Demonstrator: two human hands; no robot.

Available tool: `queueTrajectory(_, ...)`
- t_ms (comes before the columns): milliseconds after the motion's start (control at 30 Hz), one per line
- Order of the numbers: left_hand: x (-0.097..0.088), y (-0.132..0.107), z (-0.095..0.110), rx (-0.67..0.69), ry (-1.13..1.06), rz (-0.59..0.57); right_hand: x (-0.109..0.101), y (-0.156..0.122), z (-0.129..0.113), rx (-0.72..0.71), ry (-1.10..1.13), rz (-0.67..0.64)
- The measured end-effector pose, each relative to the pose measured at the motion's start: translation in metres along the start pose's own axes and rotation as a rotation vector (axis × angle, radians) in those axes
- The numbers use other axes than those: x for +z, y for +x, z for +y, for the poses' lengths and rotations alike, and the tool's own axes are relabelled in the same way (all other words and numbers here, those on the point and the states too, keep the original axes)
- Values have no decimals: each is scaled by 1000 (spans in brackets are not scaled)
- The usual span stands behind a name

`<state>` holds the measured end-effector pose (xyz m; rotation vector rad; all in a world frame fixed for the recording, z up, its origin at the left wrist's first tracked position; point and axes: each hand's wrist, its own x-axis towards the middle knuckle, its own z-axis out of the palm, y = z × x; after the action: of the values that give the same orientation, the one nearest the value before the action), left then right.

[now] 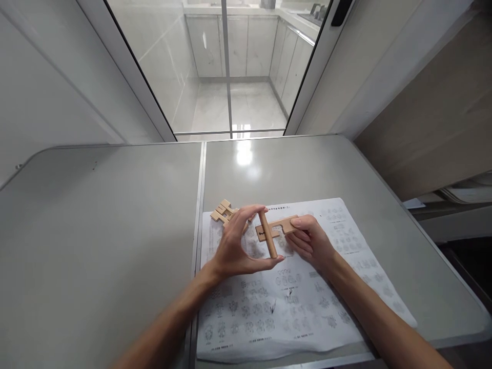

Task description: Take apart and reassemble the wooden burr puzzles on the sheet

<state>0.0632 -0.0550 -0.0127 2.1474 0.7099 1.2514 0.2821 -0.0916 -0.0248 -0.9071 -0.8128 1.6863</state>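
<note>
My left hand [239, 243] grips a round wooden rod [272, 245] by its two ends, between the thumb below and a finger above. A flat notched wooden puzzle piece [287, 224] with a dark mark on its left end is pinched in my right hand [310, 237]. That marked end meets the rod near its middle; whether the two interlock I cannot tell. Behind my left hand, other notched wooden pieces [222, 211] lie at the sheet's far left corner, partly hidden by the fingers.
Under both hands a large white sheet [261, 328] printed with small diagrams lies on the grey table [146, 205]. A metal seam [200, 179] runs across the tabletop along the sheet's left side. Beyond the far edge stands a glass door [253, 102] with a kitchen behind it.
</note>
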Motion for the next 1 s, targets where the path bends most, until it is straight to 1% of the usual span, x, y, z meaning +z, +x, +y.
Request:
queueTrajectory(100,0,1,0,-1,-21,15,2,0,0,-19,4,-8)
queueTrajectory(267,-4,3,0,-27,-88,-37,-2,0,1,-26,27,-14)
queueTrajectory(433,-6,2,-2,-35,-121,-57,-5,1,1,-12,40,-55)
queueTrajectory(633,-3,0,-3,-31,-79,-5,-2,0,0,-10,46,-33)
queueTrajectory(733,-5,1,-3,-19,-90,-17,-4,0,-4,-14,80,-36)
queueTrajectory(800,-9,3,-4,-26,-100,-25,-7,0,-9,-45,142,-37)
queueTrajectory(900,-13,3,-8,-56,-84,-5,-10,0,-15,-120,185,17)
queueTrajectory(1000,-12,0,-12,-83,8,25,-7,2,-15,-163,110,94)
